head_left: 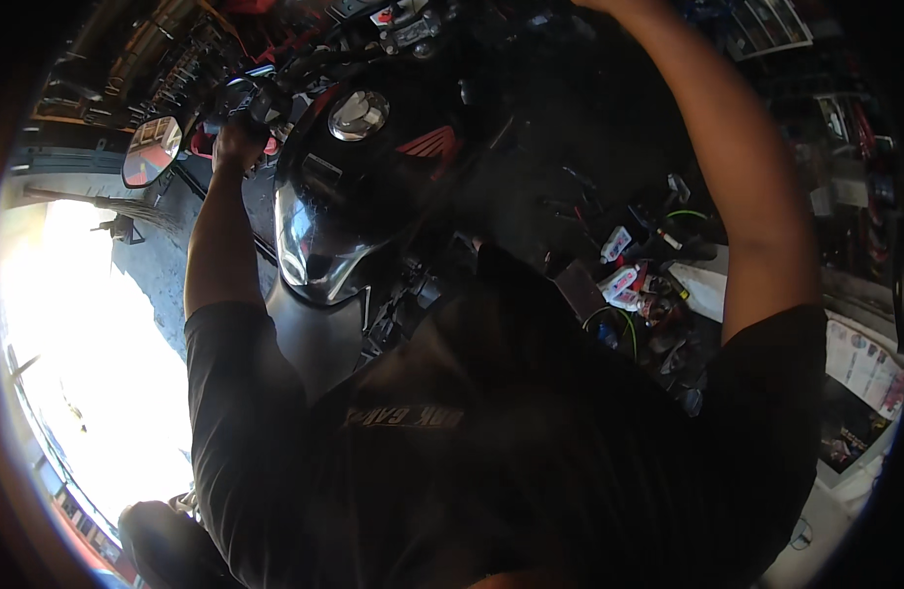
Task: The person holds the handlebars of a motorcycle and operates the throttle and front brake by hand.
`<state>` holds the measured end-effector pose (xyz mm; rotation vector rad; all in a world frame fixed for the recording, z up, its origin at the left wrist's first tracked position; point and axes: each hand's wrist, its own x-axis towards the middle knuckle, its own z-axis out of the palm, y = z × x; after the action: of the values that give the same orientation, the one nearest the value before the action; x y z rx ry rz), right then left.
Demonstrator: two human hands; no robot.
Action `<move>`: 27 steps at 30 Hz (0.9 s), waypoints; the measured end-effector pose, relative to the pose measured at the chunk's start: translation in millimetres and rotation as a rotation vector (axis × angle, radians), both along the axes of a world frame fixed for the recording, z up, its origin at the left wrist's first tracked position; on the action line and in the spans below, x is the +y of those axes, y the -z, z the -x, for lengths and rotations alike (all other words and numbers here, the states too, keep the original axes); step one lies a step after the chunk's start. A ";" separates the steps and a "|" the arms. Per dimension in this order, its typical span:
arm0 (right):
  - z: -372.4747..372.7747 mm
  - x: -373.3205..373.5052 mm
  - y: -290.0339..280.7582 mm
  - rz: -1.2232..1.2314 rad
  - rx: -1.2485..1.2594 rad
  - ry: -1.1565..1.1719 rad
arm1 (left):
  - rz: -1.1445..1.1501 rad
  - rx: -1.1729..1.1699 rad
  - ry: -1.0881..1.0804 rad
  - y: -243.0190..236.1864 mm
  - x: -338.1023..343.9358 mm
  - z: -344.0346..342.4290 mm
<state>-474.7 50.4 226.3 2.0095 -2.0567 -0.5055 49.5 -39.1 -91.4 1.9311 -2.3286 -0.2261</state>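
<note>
A black motorcycle with a glossy fuel tank stands in front of me, with a round silver fuel cap on top. At its left handlebar, my left hand appears closed round the grip area; the fingers are dim and partly hidden. A round-cornered mirror sticks out to the left of that hand. My right arm reaches far forward, and only a sliver of my right hand shows at the top edge, its fingers cut off by the frame.
Several bottles, tools and cables lie in a clutter to the right. A broom lies at the left beside bright sunlit ground. Tools hang on a rack at the far left. Printed sheets sit at the right edge.
</note>
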 end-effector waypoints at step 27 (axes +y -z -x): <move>14.7 0.8 29.0 0.320 0.016 -0.184 | -0.036 -0.140 0.043 -5.1 -2.5 5.1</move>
<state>-489.4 51.1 197.3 1.9647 -1.7857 -0.1457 44.4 -41.5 -86.3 1.9752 -2.4722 -0.1416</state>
